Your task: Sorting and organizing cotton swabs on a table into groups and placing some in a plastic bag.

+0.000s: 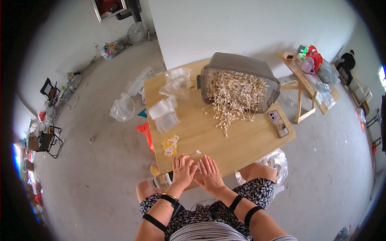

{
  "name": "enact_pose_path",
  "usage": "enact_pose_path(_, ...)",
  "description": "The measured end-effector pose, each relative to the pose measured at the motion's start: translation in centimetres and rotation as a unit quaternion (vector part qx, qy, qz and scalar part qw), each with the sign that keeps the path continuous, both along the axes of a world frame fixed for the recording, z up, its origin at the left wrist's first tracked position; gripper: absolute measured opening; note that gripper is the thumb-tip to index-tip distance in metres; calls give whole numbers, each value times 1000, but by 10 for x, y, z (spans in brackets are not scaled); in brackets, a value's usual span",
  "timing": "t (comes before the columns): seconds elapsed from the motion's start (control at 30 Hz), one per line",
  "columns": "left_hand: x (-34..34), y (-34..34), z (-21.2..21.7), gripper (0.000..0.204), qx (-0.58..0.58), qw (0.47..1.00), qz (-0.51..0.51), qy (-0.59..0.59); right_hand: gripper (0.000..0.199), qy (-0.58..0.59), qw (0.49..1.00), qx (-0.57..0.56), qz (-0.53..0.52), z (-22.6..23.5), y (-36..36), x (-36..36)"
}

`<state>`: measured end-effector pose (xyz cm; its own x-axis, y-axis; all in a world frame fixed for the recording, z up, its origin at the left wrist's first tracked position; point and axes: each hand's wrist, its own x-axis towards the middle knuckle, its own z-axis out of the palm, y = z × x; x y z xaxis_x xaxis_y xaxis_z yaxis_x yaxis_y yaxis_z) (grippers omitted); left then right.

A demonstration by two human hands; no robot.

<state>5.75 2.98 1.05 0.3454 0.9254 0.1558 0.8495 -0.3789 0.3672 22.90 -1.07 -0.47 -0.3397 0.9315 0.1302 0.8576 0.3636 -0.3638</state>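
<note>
At the table's near edge, my left hand [183, 172] lies palm down with its fingers bent a little and apart. Close beside it, my right hand [210, 175] is flat with fingers stretched out. Between and under the hands is a small group of cotton swabs [197, 167]; a few white tips show past the left fingertips. Both hands touch these swabs, though the palms hide most of them. Farther off, a grey plastic bin [241, 60] lies tipped on its side, and a heap of cotton swabs [233, 92] spills from its mouth onto the wooden table [201, 138].
Left on the table are clear plastic bags [165, 114] and yellow printed cards [170, 145]. A clear packet of swabs [162, 180] sits at the near left edge. A phone [278, 123] lies at right. Beyond stands a loaded wooden side table [299, 76]; a person [347, 64] is at far right.
</note>
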Motion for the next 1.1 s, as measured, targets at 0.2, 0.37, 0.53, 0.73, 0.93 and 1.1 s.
enact_pose_path(0.2, -21, -20, -2, 51, -6, 998, 52, -44, 94, -4, 1000, -17, 12, 3, 1, 8)
enact_pose_path(0.37, -22, -43, -15, 84, -54, 992, 69, 93, 93, 21, 1000, -12, 8, -1, 4, -1)
enact_pose_path(0.53, -6, -46, -26, 94, -84, 990, 72, 81, 93, -100, 994, -45, 2, -6, 7, -22)
enact_pose_path(0.73, -2, -45, -22, 92, -71, 994, 58, 66, 84, -48, 999, -6, 13, -13, 5, -21)
enact_pose_path(0.93, -2, -42, -19, 87, -73, 996, -24, 39, 76, -54, 998, 14, 7, -14, 7, -24)
enact_pose_path(1.1, 2, -46, -19, 86, -81, 995, -11, 60, 74, -87, 996, 25, 8, -16, 4, -24)
